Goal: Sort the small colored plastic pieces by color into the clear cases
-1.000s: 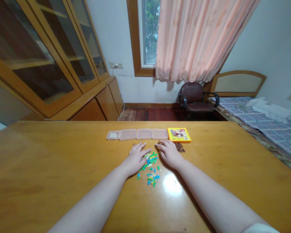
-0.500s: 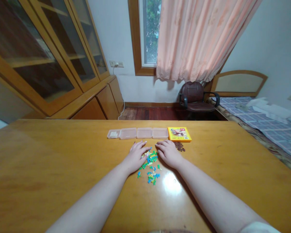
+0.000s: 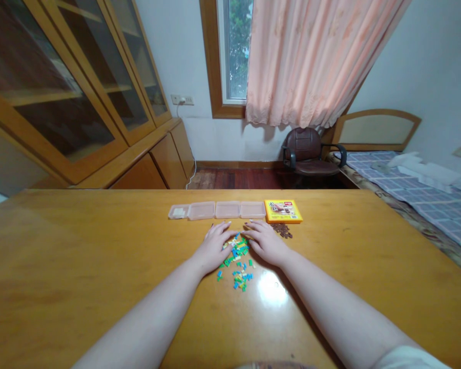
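Note:
A loose pile of small building bricks (image 3: 239,250) in green, blue, yellow and white lies on the table between my hands. My left hand (image 3: 216,244) rests over the pile's left side, fingers spread, covering some pieces. On the other side, my right hand (image 3: 266,241) lies with its fingers stretched toward the pile's top right edge. Neither hand visibly holds a brick. A smaller scatter of bricks (image 3: 241,280) sits nearer to me. Just past my right fingers is a heap of brown pieces (image 3: 283,230).
Beyond my hands a row of clear plastic trays (image 3: 228,209) runs across the wooden table (image 3: 100,256). The leftmost tray (image 3: 179,211) has something whitish in it. At the row's right end lies a yellow box (image 3: 284,211). An office chair (image 3: 305,154) stands past the table's far edge.
My right hand has shifted slightly left, its fingertips now closer to my left hand and the pile's top. More of the brown heap shows. My left hand looks nearly still.

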### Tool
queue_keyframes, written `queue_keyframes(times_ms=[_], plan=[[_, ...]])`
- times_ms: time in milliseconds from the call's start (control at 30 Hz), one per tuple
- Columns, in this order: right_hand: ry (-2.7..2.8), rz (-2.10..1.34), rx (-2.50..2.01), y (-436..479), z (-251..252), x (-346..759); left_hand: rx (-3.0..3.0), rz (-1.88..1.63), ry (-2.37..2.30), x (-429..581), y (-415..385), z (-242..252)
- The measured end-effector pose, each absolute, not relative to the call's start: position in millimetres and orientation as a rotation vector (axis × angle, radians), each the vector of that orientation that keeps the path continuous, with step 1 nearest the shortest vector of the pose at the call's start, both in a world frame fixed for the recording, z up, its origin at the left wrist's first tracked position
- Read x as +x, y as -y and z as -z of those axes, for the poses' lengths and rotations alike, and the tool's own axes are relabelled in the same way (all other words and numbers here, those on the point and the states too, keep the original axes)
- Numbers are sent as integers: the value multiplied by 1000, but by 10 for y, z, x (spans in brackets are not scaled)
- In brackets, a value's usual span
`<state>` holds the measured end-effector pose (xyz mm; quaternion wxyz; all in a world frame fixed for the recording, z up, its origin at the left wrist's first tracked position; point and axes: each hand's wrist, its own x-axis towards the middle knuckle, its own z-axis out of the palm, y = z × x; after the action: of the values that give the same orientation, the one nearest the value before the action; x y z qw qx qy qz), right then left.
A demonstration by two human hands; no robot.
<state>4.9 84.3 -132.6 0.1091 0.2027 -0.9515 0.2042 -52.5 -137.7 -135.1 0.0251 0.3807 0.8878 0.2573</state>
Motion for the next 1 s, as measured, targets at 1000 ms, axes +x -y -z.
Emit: queue_keyframes(times_ms=[1000], plan=[[2748,-669,589,-893,1302,47,1205,-607,-2731,-508,1356,1386]])
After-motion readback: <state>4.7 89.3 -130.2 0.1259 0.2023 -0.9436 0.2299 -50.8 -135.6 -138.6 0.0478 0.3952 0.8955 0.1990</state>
